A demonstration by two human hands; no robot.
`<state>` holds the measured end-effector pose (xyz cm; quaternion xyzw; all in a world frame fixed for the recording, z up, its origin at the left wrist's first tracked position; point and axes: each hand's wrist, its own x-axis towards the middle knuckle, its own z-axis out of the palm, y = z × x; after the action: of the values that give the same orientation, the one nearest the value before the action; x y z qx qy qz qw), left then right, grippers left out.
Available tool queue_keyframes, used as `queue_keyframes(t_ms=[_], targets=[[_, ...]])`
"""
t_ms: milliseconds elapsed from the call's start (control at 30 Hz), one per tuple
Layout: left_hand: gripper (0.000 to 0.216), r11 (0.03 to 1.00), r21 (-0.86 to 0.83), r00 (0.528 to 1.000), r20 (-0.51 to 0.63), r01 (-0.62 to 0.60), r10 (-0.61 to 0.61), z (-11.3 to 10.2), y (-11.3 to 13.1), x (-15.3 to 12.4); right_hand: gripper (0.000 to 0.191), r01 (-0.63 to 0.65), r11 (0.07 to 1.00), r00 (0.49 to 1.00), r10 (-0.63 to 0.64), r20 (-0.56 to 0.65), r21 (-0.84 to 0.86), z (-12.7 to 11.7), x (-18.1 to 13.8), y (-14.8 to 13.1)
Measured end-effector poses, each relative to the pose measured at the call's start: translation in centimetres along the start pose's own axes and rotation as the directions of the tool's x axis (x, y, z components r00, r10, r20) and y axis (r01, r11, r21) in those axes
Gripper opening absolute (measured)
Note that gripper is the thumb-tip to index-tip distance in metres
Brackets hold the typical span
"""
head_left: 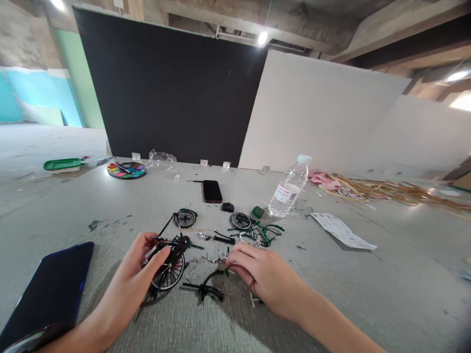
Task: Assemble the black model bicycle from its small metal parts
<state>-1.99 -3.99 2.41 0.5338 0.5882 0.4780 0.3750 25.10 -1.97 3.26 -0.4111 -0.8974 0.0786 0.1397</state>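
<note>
The left hand (138, 274) is curling around a partly built model bicycle (170, 262), thumb on top and fingers closed on its black frame near the near edge of the tabletop (386, 294). The right hand (257, 272) is lying palm down just to the right, fingertips drawn together over a small metal part (221, 264); whether they are actually pinching it I cannot tell.

The model is sitting directly in the left hand's grip, so that hand is the nearer one, with the right hand close beside it. Its long axis is running from the spoked wheel at the near end up and away towards a thin black rod that is pointing at a loose wheel (185, 218) further in. A curved black handlebar piece (206, 290) is lying between the two hands, slightly nearer the edge.

The frame is looking like dark, glossy metal or plastic, the wheels thin-rimmed with fine wire spokes. A second wheel (240, 220) is resting among tangled green frame parts (267, 234) beyond the right hand. Further back are a black phone (212, 190), a clear ribbed water bottle (289, 189) and a printed instruction sheet (342, 230). A dark tablet (51, 289) is lying at the near left corner. The surface itself is grey, scuffed and matte.
</note>
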Motion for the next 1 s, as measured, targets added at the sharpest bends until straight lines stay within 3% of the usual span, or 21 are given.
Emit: queue_keyframes(t_ms=[233,367,600,1000], targets=[[0.038,0.999,-0.048,0.999,-0.032,0.004,-0.006,0.0,0.5,-0.1,0.030,0.006,0.999,1.000,-0.007,-0.020,-0.046,0.1,0.1,-0.1],[0.040,0.996,-0.083,1.000,0.005,0.008,-0.008,0.1,0.6,-0.1,0.036,0.029,0.995,0.999,-0.034,-0.042,-0.099,0.1,0.1,0.0],[0.042,0.995,0.034,0.995,0.031,-0.096,0.095,-0.1,-0.8,0.2,0.036,0.010,0.998,0.999,-0.012,-0.035,-0.063,0.2,0.0,-0.2],[0.038,0.995,0.000,0.987,0.126,-0.098,0.097,0.1,-1.6,0.2,0.036,-0.012,0.998,1.000,0.012,-0.004,-0.057,0.3,-0.1,-0.4]])
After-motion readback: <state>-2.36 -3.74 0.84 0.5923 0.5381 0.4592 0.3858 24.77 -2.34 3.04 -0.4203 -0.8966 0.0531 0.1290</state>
